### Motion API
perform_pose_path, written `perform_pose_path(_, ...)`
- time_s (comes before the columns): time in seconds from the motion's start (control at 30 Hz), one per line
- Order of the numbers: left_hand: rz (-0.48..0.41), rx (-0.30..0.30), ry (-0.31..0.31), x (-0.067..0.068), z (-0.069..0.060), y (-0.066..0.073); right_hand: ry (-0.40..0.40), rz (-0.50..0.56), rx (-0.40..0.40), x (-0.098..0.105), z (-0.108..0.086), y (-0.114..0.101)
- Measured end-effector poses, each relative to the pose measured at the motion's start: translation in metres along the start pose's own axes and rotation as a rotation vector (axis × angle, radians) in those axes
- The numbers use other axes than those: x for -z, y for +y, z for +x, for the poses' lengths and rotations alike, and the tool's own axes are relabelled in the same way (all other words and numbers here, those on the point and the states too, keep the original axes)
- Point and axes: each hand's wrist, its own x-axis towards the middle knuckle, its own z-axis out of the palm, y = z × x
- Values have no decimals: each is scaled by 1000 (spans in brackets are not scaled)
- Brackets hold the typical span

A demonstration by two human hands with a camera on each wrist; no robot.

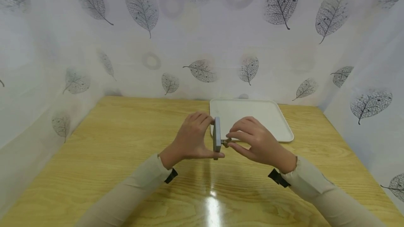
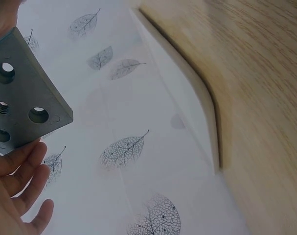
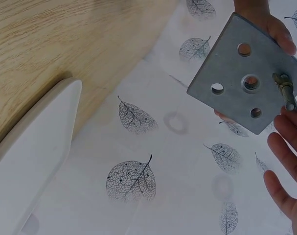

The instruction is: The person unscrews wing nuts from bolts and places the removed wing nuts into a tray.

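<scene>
A square grey metal plate (image 1: 216, 134) with several round holes stands on edge above the table, gripped at its top and bottom edges by my left hand (image 1: 196, 137). In the right wrist view a threaded bolt with a brass-coloured wing nut (image 3: 285, 90) sticks out of one hole of the plate (image 3: 226, 68). The fingertips of my right hand (image 1: 257, 141) pinch at the wing nut (image 1: 226, 142) on the plate's right side. In the left wrist view the plate's other face (image 2: 28, 88) shows, with left-hand fingers (image 2: 28, 171) at its lower edge.
A white rectangular tray (image 1: 249, 115) lies behind the hands, toward the back right of the wooden table (image 1: 132, 132). White curtains with a leaf print (image 1: 202, 45) hang behind the table and along both sides.
</scene>
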Motion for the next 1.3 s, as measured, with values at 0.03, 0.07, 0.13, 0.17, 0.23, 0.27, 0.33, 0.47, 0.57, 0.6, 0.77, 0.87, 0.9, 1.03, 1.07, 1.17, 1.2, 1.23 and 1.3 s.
perform_pose_path(0.03, 2, 3, -1, 0, 0, 0, 4, 3, 5, 0, 0, 0)
perform_pose_path(0.07, 5, 5, -1, 0, 0, 0, 9, 6, 11, 0, 1, 0)
perform_pose_path(0.13, 10, 8, -1, 0, 0, 0, 16, 9, 19, 0, 1, 0)
perform_pose_path(0.17, 13, 8, 1, 1, 0, 1, 20, 11, 22, 0, 1, 0)
perform_pose_path(0.23, 16, 7, 5, 1, 0, 1, 28, 17, 33, 0, 1, -1)
perform_pose_path(0.27, 18, 7, 6, 0, 0, 0, 33, 20, 41, 0, 1, -1)
perform_pose_path(0.33, 20, 7, 8, 0, 0, 0, 43, 25, 65, 0, 1, -3)
perform_pose_path(0.47, 19, 4, 9, 0, 0, 0, 63, 35, 145, 1, 2, -6)
perform_pose_path(0.57, 15, 2, 7, 1, 0, 0, 77, 42, 195, 0, 3, -7)
perform_pose_path(0.6, 16, 2, 6, 1, 0, -1, 81, 42, 200, 0, 4, -7)
perform_pose_path(0.77, 13, -1, 6, 0, 1, 0, 88, 30, 109, -1, 2, -5)
perform_pose_path(0.87, 12, -9, 11, 1, 1, 0, 34, 12, -21, -1, 0, -3)
perform_pose_path(0.9, 11, -9, 11, 1, 1, 0, 8, 7, -60, -1, -1, -2)
perform_pose_path(1.03, 13, -14, 15, 1, 1, 0, -80, -1, -150, -3, -4, 0)
perform_pose_path(1.07, 11, -13, 14, 1, 1, 0, -93, 3, -155, -3, -4, 0)
perform_pose_path(1.17, 10, -13, 13, 1, 1, 0, -111, 16, -152, -4, -4, 0)
perform_pose_path(1.2, 9, -11, 11, 1, 0, 0, -111, 20, -148, -4, -4, 0)
perform_pose_path(1.23, 7, -9, 10, 1, 0, 0, -108, 22, -142, -4, -4, 0)
perform_pose_path(1.3, 4, -5, 7, 2, 0, 0, -95, 28, -125, -3, -3, 0)
